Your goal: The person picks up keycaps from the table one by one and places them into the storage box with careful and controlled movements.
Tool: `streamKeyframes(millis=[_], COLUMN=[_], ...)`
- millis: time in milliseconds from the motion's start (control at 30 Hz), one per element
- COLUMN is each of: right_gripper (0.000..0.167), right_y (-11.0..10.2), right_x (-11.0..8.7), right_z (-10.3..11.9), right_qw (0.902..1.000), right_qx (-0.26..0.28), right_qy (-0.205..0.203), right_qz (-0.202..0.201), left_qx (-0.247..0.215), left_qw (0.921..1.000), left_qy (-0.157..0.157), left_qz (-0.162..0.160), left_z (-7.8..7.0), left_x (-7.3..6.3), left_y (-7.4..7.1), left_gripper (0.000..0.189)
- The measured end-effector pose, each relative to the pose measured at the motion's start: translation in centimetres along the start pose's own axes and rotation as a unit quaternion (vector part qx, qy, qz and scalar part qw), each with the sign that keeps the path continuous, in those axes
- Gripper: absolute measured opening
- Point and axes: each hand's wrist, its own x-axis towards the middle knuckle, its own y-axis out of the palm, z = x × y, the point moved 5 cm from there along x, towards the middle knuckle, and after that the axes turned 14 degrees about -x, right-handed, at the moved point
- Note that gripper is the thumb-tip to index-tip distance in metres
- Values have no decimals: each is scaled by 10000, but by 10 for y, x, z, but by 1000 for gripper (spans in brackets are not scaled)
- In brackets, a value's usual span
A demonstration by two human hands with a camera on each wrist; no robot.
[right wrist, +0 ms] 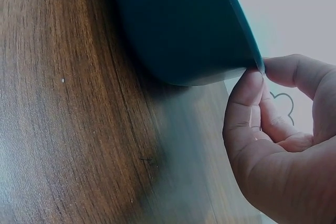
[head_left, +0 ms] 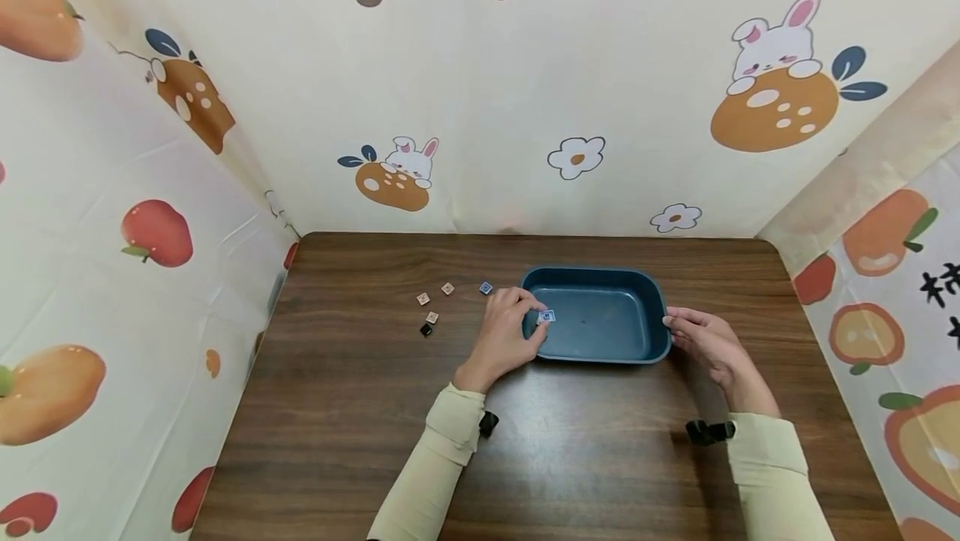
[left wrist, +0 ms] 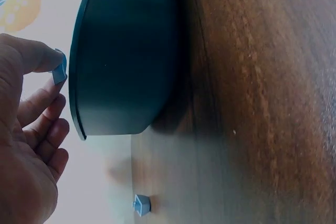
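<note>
My left hand [head_left: 504, 331] pinches a small blue keycap [head_left: 547, 317] between thumb and fingertips, over the left end of a dark blue rectangular tray [head_left: 600, 355]. In the left wrist view that keycap [left wrist: 60, 71] sits just above the tray's rim, its other fingers loosely bent. At the tray's right end my right hand [head_left: 708, 343] grips the rim between thumb and fingers, as the right wrist view shows on the tray wall [right wrist: 184, 30]. Another blue keycap [head_left: 486, 288] lies on the table left of the tray.
Several beige keycaps, one of them the nearest to the back [head_left: 447, 288], and a black keycap [head_left: 426, 329] lie left of my left hand. The brown wooden table [head_left: 585, 441] meets printed cloth walls at the back and both sides.
</note>
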Motion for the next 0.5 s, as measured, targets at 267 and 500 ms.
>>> streamKeyframes(millis=[267,500], right_gripper=[32,26], right_y=[-1,-2], right_x=[2,2], right_z=[-2,-3], right_qw=[10000,10000], right_qx=[-49,-25], right_qy=[44,25], right_qz=[6,-11], left_qx=[18,43], left_qw=[9999,9997], left_qy=[-22,-6], left_qz=[113,252], left_z=[-1,-1], left_x=[1,1], left_y=[6,13], left_gripper=[19,19])
